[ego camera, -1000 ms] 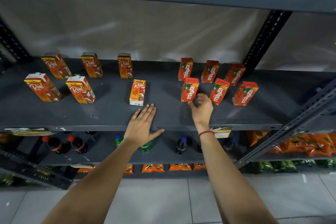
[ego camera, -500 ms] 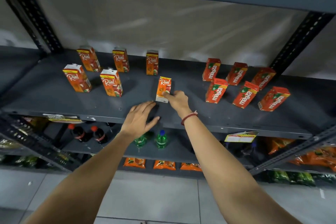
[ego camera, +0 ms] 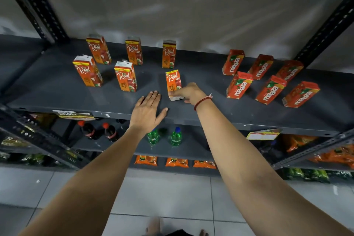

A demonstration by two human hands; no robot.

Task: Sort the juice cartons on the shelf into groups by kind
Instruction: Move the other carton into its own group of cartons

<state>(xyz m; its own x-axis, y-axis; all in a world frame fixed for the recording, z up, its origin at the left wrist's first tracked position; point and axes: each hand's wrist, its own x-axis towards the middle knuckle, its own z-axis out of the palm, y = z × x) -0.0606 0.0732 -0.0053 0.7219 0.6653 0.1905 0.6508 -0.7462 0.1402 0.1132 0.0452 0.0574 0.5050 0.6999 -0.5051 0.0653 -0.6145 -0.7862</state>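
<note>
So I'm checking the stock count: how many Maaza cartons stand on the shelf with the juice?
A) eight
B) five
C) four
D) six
D: on the right side of the shelf the Maaza cartons stand in two rows of three, making six; the cartons to their left, also six, read Real.

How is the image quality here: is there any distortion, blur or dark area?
Head view: wide-angle bending tilts the shelf posts and Maaza cartons outward; Real cartons read sharply; lower shelves are dim; soft streaky glare on the back wall.
</note>
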